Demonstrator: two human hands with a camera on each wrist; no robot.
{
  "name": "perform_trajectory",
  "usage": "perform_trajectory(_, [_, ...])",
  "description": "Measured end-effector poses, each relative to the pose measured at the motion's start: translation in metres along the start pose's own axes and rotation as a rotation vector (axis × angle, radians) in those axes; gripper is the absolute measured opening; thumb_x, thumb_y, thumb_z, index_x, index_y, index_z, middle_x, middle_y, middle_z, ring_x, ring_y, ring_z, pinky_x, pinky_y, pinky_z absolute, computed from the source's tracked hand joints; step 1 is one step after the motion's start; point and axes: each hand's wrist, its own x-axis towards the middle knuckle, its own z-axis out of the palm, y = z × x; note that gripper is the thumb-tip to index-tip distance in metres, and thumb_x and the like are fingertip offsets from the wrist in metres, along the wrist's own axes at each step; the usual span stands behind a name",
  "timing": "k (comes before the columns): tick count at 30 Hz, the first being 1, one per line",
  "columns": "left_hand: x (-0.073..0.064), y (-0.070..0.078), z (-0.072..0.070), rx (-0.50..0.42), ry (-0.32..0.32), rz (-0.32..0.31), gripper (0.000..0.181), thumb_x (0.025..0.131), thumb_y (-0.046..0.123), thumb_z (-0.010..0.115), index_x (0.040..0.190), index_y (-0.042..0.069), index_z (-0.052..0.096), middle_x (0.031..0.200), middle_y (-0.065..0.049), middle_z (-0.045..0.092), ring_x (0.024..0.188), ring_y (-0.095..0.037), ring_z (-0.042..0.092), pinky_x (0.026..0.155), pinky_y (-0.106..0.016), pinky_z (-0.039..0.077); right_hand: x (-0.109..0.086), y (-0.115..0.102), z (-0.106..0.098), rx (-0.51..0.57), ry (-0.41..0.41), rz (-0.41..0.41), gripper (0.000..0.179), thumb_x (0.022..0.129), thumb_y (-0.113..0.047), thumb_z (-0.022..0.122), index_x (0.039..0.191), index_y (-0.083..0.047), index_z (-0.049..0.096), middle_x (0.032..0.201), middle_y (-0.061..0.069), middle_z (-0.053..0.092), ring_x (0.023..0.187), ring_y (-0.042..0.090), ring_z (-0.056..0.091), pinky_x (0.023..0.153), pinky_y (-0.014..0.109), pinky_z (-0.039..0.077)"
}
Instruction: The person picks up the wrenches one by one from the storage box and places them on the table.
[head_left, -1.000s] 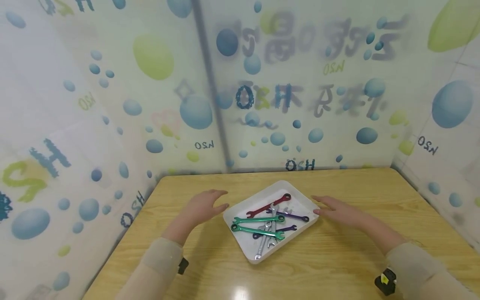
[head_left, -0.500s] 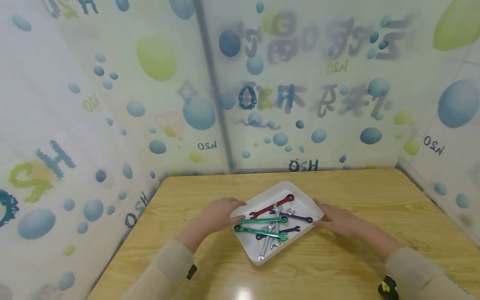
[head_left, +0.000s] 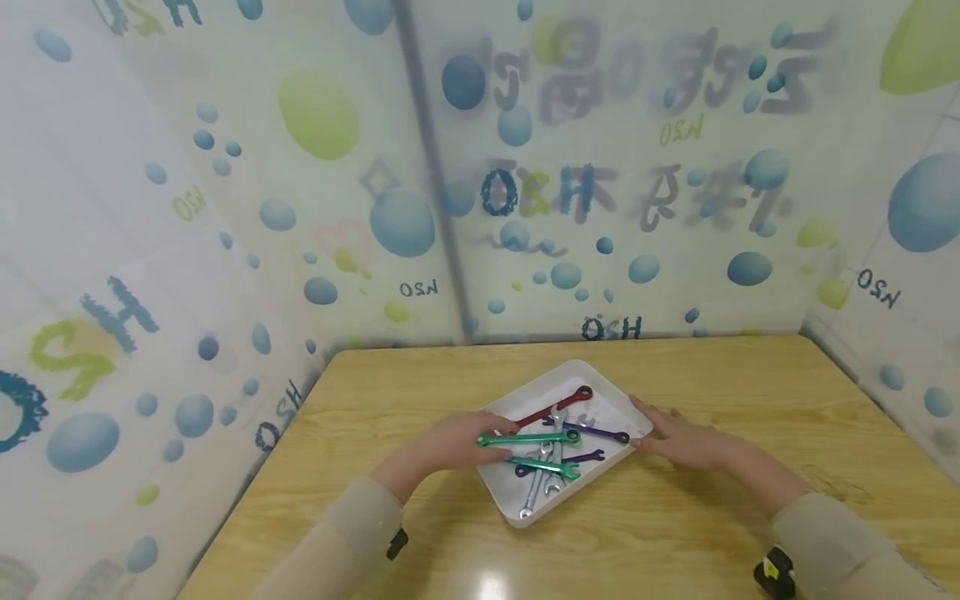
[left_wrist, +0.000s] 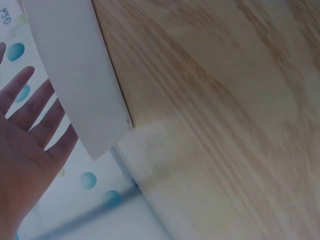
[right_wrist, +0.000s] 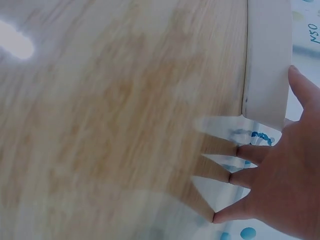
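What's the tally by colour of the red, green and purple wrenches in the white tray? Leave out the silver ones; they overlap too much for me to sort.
Red wrench: 1
Green wrenches: 2
Purple wrenches: 2
Total: 5

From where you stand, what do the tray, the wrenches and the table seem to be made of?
The tray looks like smooth white plastic, judging by its even walls and rounded corners. The wrenches look metallic from their glints: some silver, others apparently coated green, red or purple. The table shows wood grain and a glossy glare; solid wood or laminate, I can't tell.
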Motion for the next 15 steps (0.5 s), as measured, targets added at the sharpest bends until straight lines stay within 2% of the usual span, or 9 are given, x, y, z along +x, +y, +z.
perform_trajectory(4, [0.007, -0.005, 0.006, -0.136, -0.004, 0.020, 0.043, 0.090, 0.045, 0.067, 0.126, 0.023, 0.065, 0.118, 0.012, 0.063, 0.107, -0.011, 0.056, 0.095, -0.034, 0.045, 0.000, -0.003, 0.000, 0.034, -0.014, 0.009, 0.086, 0.095, -0.061, 0.046, 0.157, -0.016, 0.009, 0.157, 0.027, 0.012, 0.136, 0.061, -0.002, 0.090, 0.084, 0.002])
perform_trajectory(6, [0.010, -0.007, 0.009, -0.173, -0.007, 0.040, 0.038, 0.089, 0.040, 0.071, 0.122, 0.021, 0.067, 0.110, 0.012, 0.065, 0.101, -0.010, 0.057, 0.090, -0.032, 0.047, -0.001, -0.004, -0.001, 0.053, -0.022, 0.011, 0.085, 0.095, -0.060, 0.047, 0.157, -0.015, 0.009, 0.157, 0.027, 0.012, 0.136, 0.060, -0.003, 0.091, 0.083, 0.001])
perform_trajectory(10, [0.016, -0.009, 0.013, -0.216, -0.014, 0.050, 0.032, 0.086, 0.029, 0.076, 0.117, 0.022, 0.069, 0.100, 0.015, 0.065, 0.095, -0.007, 0.058, 0.082, -0.027, 0.049, -0.003, -0.007, -0.003, 0.075, -0.026, -0.002, 0.084, 0.096, -0.056, 0.049, 0.157, -0.012, 0.010, 0.157, 0.028, 0.011, 0.136, 0.060, -0.004, 0.095, 0.081, 0.004])
perform_trajectory(15, [0.023, -0.011, 0.019, -0.225, -0.027, 0.059, 0.028, 0.084, 0.021, 0.079, 0.111, 0.023, 0.071, 0.096, 0.016, 0.065, 0.087, -0.004, 0.058, 0.077, -0.023, 0.049, -0.004, -0.008, -0.006, 0.086, -0.026, -0.028, 0.083, 0.097, -0.052, 0.051, 0.157, -0.010, 0.010, 0.156, 0.031, 0.011, 0.135, 0.061, -0.004, 0.098, 0.078, 0.008])
